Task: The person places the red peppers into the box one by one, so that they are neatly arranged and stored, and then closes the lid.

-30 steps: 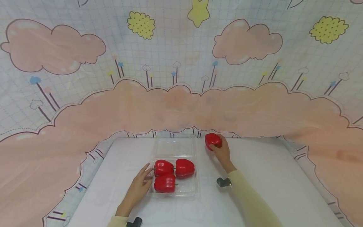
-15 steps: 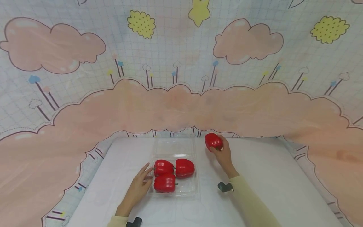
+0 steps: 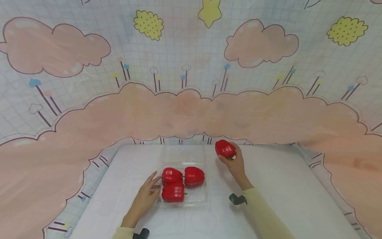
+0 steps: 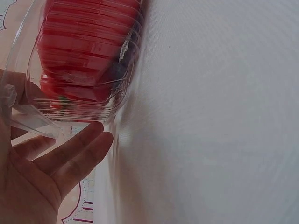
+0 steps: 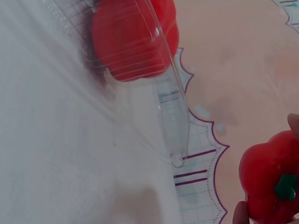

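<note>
A red bell pepper [image 3: 225, 148] is held by my right hand [image 3: 237, 167] above the far part of the table, right of the open lid. Its green stem [image 5: 286, 186] shows in the right wrist view. Three more red bell peppers [image 3: 173, 192] lie in a clear plastic clamshell box [image 3: 197, 198]: two side by side behind, one in front at the left. My left hand [image 3: 145, 194] rests at the box's left side, fingers loosely extended and touching its rim. In the left wrist view, that hand [image 4: 51, 172] has some fingertips partly behind the clear plastic.
The box's hinged lid [image 3: 183, 155] lies folded back behind it on the white table [image 3: 274, 192]. A patterned cloth backdrop [image 3: 191, 113] rises just behind the table's far edge. Dark wrist cameras [image 3: 237, 199] sit on both wrists.
My right hand has turned the pepper slightly and shifted its fingers to the lower side, staying in nearly the same spot. The left hand and the boxed peppers have not moved.
</note>
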A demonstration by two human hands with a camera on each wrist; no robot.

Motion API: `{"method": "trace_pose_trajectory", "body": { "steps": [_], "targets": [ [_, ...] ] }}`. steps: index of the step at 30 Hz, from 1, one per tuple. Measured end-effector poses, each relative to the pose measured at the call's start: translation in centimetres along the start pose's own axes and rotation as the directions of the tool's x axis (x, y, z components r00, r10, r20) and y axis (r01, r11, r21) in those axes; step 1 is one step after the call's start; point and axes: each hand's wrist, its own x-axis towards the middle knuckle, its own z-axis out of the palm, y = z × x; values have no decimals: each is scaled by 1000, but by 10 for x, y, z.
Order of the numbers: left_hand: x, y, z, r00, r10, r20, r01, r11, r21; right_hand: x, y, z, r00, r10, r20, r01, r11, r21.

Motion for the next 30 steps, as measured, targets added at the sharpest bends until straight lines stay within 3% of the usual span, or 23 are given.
{"method": "trace_pose_trajectory", "body": {
  "steps": [8,24,30],
  "targets": [
    [-1,0,0,1000,-14,-1,14,1000,0,-6,-1,3,1000,-12,-3,12,999,-37],
    [0,0,0,1000,11,-2,-11,1000,-14,-31,-18,2,995,-73,70,75,997,-32],
    [-2,-2,0,1000,6,-6,-6,1000,-15,-39,-22,2,993,-42,107,49,997,-60]
  ]
}}
